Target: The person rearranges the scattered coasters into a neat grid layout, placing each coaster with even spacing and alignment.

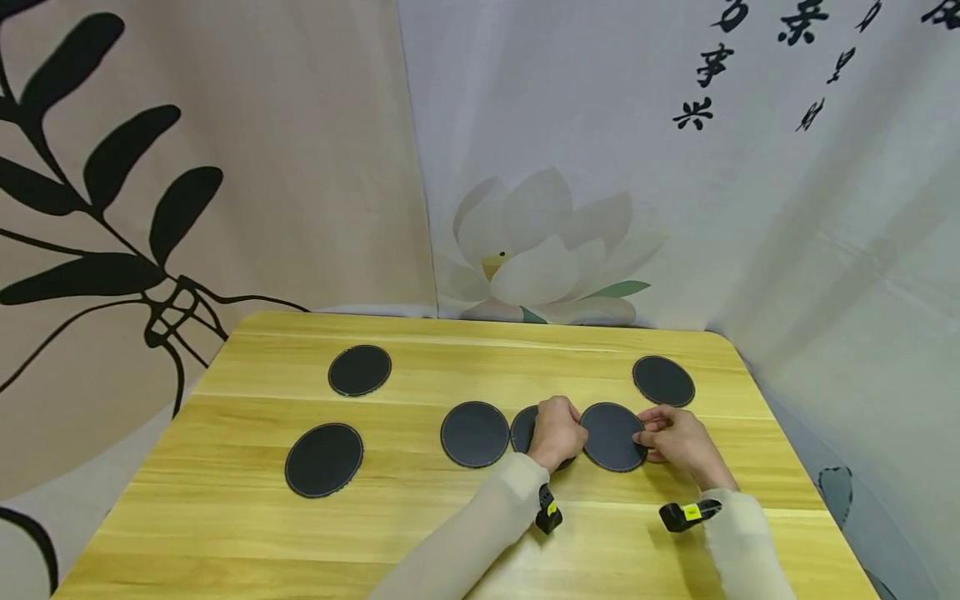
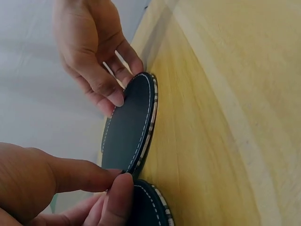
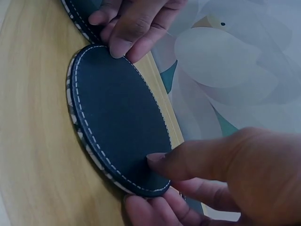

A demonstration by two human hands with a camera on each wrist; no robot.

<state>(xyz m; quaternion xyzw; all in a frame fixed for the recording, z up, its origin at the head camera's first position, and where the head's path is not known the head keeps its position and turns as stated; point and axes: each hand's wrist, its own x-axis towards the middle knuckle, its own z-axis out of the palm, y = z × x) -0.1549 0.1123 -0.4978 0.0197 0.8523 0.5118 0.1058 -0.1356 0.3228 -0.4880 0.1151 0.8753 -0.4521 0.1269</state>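
Observation:
Both hands hold one black round coaster (image 1: 613, 437) with pale stitching round its rim. My right hand (image 1: 681, 446) pinches its right edge, thumb on top and fingers beneath, as the right wrist view shows. At the opposite edge, the thumb and index finger of my left hand (image 1: 558, 432) pinch the rim. Partly hidden under the left hand lies a second coaster (image 1: 522, 428); in the left wrist view this lower coaster (image 2: 146, 207) sits close beside the held one. A third coaster (image 1: 475, 434) lies just left of it in the same row.
Two more coasters, a far one (image 1: 360, 370) and a nearer one (image 1: 324, 460), lie on the left of the wooden table (image 1: 225, 525). Another coaster (image 1: 663, 381) lies beyond the right hand. A printed curtain (image 1: 315, 167) hangs behind the table's far edge.

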